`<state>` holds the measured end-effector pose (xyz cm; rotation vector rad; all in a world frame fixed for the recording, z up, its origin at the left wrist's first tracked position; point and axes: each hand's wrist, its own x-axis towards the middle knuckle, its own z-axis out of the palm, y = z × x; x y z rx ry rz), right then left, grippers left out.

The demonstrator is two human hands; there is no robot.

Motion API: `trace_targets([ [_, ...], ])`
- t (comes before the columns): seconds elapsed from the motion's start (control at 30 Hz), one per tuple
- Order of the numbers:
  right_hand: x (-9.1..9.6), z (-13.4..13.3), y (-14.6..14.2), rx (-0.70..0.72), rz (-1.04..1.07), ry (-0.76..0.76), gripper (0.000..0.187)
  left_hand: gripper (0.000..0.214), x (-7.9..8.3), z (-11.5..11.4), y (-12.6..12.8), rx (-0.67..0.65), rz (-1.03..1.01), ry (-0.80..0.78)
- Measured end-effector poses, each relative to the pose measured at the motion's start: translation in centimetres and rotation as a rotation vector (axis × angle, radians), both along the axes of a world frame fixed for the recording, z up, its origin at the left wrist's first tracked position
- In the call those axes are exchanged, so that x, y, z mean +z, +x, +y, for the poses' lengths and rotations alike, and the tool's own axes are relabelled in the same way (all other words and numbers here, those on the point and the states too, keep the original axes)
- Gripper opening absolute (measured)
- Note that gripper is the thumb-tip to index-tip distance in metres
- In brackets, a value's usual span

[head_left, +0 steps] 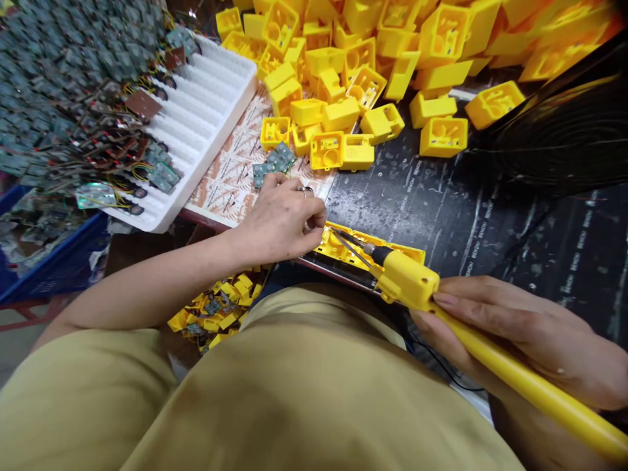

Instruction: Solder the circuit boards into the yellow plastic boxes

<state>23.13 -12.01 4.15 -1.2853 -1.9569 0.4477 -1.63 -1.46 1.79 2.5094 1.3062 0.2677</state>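
My right hand [520,327] is wrapped round a yellow soldering iron [409,278] with a long yellow handle. Its metal tip and a thin tube beside it point left, over a row of open yellow plastic housings [402,248] at the near edge of the table. At the left end of that row, my left hand [287,216], with a ring on one finger, is closed with thumb and fingertips together. What it pinches, if anything, is hidden by the fingers. Green circuit boards [279,160] lie just beyond the left hand.
Many yellow housings [341,114] are heaped at the back. A white foam tray [196,124] stands left, beside a large pile of wired circuit boards [73,78]. A blue crate [49,268] is at far left. More yellow parts [220,307] lie below the table edge.
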Motion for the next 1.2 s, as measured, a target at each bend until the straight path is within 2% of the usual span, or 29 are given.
trace_targets([
  [0.1,-0.5,0.8,0.6,0.051,-0.043,0.005,0.014,0.015,0.4,0.5,0.3,-0.023,0.077,-0.014],
  [0.2,-0.8,1.6,0.8,0.129,-0.089,0.071,0.006,0.013,0.8,1.0,0.6,-0.054,0.140,-0.049],
  [0.3,-0.8,2.3,0.7,0.231,-0.176,0.139,0.016,0.011,0.9,1.6,0.9,-0.080,0.168,-0.077],
  [0.4,-0.6,2.7,0.7,0.273,-0.244,0.173,0.020,0.011,1.0,1.9,1.2,-0.084,0.186,-0.095],
  [0.47,-0.3,2.6,1.1,0.275,-0.214,0.177,0.015,0.011,1.0,2.0,1.4,-0.079,0.209,-0.108],
  [0.57,0.0,2.2,2.3,0.246,-0.171,0.107,0.005,0.011,1.1,2.1,1.5,-0.076,0.240,-0.115],
  [0.7,0.2,1.9,2.6,0.198,-0.178,0.091,0.008,0.010,1.2,2.1,1.6,-0.079,0.246,-0.098],
  [0.77,0.0,2.1,2.1,0.201,-0.155,0.131,0.006,0.011,1.4,2.1,1.6,-0.080,0.257,-0.100],
  [0.9,-0.6,2.8,0.8,0.209,-0.133,0.153,0.014,0.011,1.5,2.0,1.6,-0.098,0.276,-0.107],
  [1.07,-0.6,3.6,1.0,0.309,-0.156,0.259,0.010,0.013,1.7,2.1,1.7,-0.101,0.302,-0.113],
  [1.2,0.1,3.0,2.0,0.265,-0.170,0.177,0.009,0.014,1.8,2.2,1.9,-0.110,0.330,-0.126],
])
